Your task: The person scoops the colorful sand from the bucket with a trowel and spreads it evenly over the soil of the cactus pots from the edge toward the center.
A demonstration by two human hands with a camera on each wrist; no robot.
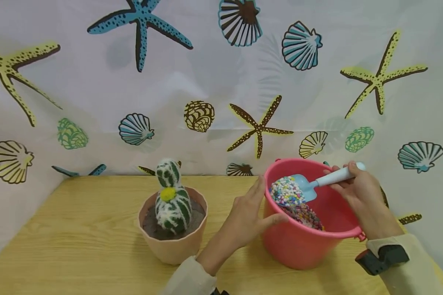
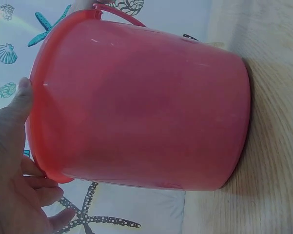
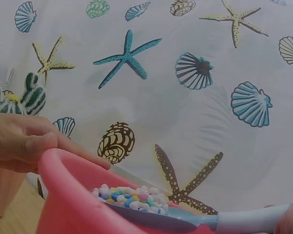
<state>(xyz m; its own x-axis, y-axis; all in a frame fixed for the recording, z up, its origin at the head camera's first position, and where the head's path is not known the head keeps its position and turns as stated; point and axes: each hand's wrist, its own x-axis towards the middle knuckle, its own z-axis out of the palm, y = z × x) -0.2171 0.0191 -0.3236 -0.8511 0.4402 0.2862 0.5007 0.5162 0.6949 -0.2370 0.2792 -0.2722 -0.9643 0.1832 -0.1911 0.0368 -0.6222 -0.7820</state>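
Note:
In the head view my right hand (image 1: pixel 365 194) grips the pale handle of a light blue scoop (image 1: pixel 309 189) over the bucket's opening. Small multicoloured beads (image 1: pixel 287 191) are heaped on its blade, seen also in the right wrist view as beads (image 3: pixel 131 199) level with the rim. More beads (image 1: pixel 304 216) lie inside the pink bucket (image 1: pixel 299 246). My left hand (image 1: pixel 243 215) rests against the left of the bucket's rim, thumb at the front, fingers extended along the outside. The left wrist view shows the bucket's (image 2: pixel 146 107) side with the thumb on its rim.
A potted cactus (image 1: pixel 173 209) with a yellow flower stands left of the bucket, close to my left forearm. Beneath everything is a wooden table (image 1: pixel 77 229). A cloth (image 1: pixel 206 73) printed with starfish and shells hangs behind.

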